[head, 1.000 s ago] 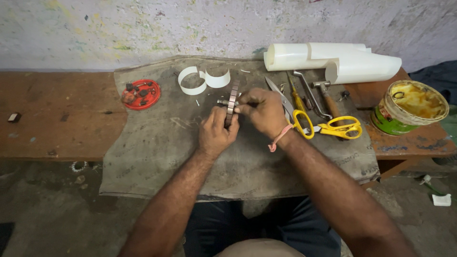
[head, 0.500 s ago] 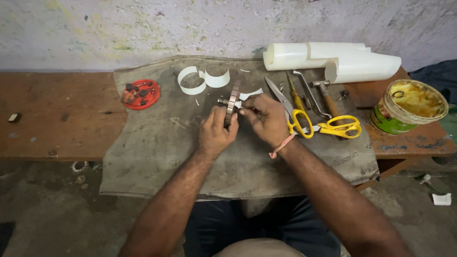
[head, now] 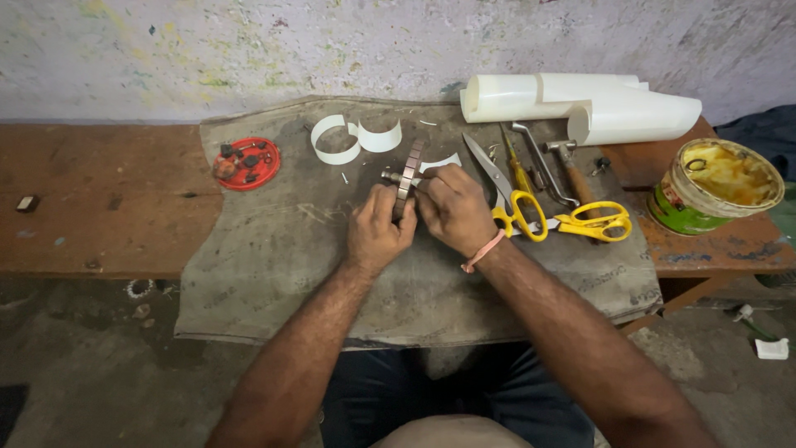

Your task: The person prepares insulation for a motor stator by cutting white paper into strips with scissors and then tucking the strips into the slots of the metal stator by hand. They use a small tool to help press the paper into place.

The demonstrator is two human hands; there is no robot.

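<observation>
My left hand (head: 377,231) grips a flat, round metal part (head: 409,174) held on edge over a grey cloth (head: 274,249); a short shaft sticks out of its left side. My right hand (head: 452,207) holds a curved white plastic strip (head: 441,162) against the part's right face. A pink band circles my right wrist. Both hands meet at the middle of the cloth.
Two curved white strips (head: 352,137) and a red lid of small parts (head: 245,162) lie at the back left. Two yellow-handled scissors (head: 531,207), a hammer (head: 572,170) and a rolled white sheet (head: 580,104) lie right. An open tin (head: 713,187) stands far right.
The metal part has tilted more upright between my hands, and the white strip has come closer against it. My arms have stayed in place.
</observation>
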